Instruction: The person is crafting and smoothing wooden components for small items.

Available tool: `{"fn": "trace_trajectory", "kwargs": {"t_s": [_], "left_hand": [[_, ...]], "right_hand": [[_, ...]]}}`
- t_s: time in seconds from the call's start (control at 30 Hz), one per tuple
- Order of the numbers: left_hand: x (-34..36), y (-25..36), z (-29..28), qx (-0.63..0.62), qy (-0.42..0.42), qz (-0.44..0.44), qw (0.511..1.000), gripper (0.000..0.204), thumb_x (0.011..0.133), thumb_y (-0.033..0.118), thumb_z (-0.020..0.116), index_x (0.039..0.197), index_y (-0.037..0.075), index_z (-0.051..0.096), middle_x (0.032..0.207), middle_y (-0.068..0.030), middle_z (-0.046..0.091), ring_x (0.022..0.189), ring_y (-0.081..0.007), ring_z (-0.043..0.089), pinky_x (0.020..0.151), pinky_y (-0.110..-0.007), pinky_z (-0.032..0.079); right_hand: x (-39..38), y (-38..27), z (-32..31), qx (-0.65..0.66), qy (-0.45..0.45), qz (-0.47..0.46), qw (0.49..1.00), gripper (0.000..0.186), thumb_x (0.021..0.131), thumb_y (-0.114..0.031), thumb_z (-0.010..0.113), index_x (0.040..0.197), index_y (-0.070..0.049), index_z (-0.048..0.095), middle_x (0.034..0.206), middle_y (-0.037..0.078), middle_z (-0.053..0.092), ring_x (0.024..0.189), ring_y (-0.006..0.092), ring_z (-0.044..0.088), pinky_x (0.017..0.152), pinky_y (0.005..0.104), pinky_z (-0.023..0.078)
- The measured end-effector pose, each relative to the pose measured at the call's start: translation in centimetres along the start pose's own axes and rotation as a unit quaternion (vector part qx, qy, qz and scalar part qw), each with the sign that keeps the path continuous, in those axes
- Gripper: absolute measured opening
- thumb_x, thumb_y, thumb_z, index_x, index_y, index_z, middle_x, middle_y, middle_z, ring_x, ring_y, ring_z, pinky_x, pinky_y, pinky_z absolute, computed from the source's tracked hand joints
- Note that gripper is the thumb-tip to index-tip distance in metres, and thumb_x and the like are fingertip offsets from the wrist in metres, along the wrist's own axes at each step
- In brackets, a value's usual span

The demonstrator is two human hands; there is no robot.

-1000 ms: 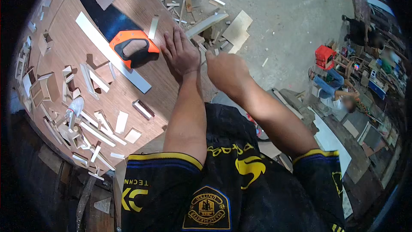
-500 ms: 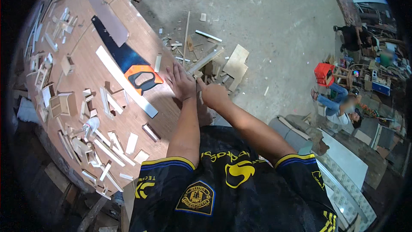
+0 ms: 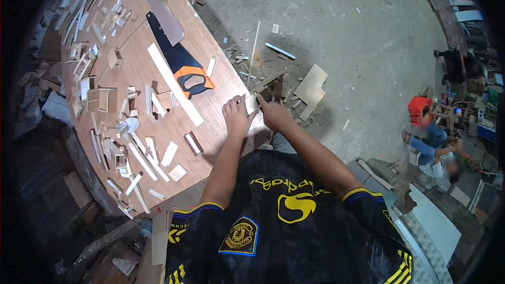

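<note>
At the table's right edge, my left hand (image 3: 236, 119) presses its fingers and thumb against a small pale wood piece (image 3: 251, 103). My right hand (image 3: 275, 117) is closed right beside it, at the piece's right side. Something small and dark shows at its fingertips, too small to name. Ahead of my left hand lies a handsaw (image 3: 192, 80) with an orange and black handle and a dark blade. A long white-faced wood strip (image 3: 176, 86) runs alongside the saw, and a short pale strip (image 3: 211, 66) lies right of the handle.
Small wooden frames and offcuts (image 3: 138, 150) crowd the left side of the brown table (image 3: 221, 92). A brownish flat board (image 3: 163, 16) lies beyond the saw. Wood scraps (image 3: 311, 85) litter the floor past the edge. A seated person (image 3: 434, 150) is far right, near a red crate (image 3: 419, 109).
My left hand has gone from lying stretched out at the table edge to gripping the pale wood piece. The right hand remains close beside it. The whole view has shifted, showing more table.
</note>
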State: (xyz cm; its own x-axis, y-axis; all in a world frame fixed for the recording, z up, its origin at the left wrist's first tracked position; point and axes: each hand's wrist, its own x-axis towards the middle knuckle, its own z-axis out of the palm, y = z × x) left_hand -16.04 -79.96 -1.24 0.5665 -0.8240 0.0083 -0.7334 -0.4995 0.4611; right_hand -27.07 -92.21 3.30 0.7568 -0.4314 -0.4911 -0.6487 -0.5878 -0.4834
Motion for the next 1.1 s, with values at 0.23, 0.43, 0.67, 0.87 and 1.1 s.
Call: {"fn": "trace_trajectory", "kwargs": {"t_s": [0.23,0.43,0.67,0.87,1.1], "left_hand": [[0.8,4.4,-2.5,0.024,-0.07,-0.099,0.992,0.058,0.07,0.031,0.081,0.115,0.008,0.053,0.113,-0.0152,0.054,0.102,-0.0365,0.056,0.082,-0.045,0.048],[1.2,9.8,-6.4,0.008,-0.08,-0.128,0.989,0.031,0.082,0.023,0.07,0.1,0.005,0.052,0.085,-0.0176,0.064,0.081,-0.0379,0.065,0.068,-0.047,0.049],[0.7,17.2,-12.0,-0.102,0.067,0.025,0.992,0.027,0.07,0.001,0.071,0.085,0.001,0.049,0.099,-0.0169,0.061,0.088,-0.0355,0.061,0.073,-0.041,0.051],[0.0,21.9,-16.0,-0.189,0.073,0.069,0.977,0.029,0.066,-0.003,0.07,0.081,0.001,0.046,0.108,-0.0177,0.059,0.101,-0.0375,0.058,0.087,-0.042,0.047],[-1.2,25.1,-18.8,-0.237,0.095,0.106,0.961,0.028,0.07,-0.008,0.07,0.09,-0.001,0.051,0.109,-0.0152,0.06,0.098,-0.0261,0.061,0.079,-0.034,0.051]], "right_hand": [[-2.9,1.3,-1.3,0.021,0.036,-0.063,0.997,0.064,0.086,-0.009,0.048,0.148,-0.012,0.033,0.092,0.022,0.065,0.083,0.0404,0.066,0.071,0.05,0.052],[-10.6,2.0,-6.9,0.029,0.083,-0.098,0.991,0.067,0.087,-0.005,0.047,0.15,-0.02,0.033,0.094,0.023,0.062,0.08,0.0422,0.064,0.073,0.0503,0.052],[-18.3,4.0,-12.1,0.122,0.185,-0.119,0.968,0.065,0.089,-0.003,0.047,0.147,-0.031,0.037,0.088,0.019,0.055,0.074,0.0408,0.061,0.066,0.0496,0.05],[-22.5,3.9,-15.0,0.149,0.292,-0.17,0.929,0.055,0.088,-0.001,0.051,0.138,-0.024,0.054,0.083,0.017,0.053,0.07,0.0365,0.057,0.064,0.0445,0.046],[-24.3,4.1,-15.6,0.131,0.386,-0.205,0.89,0.059,0.086,0.002,0.051,0.136,-0.028,0.056,0.091,0.014,0.06,0.072,0.0337,0.064,0.062,0.0422,0.052]]}}
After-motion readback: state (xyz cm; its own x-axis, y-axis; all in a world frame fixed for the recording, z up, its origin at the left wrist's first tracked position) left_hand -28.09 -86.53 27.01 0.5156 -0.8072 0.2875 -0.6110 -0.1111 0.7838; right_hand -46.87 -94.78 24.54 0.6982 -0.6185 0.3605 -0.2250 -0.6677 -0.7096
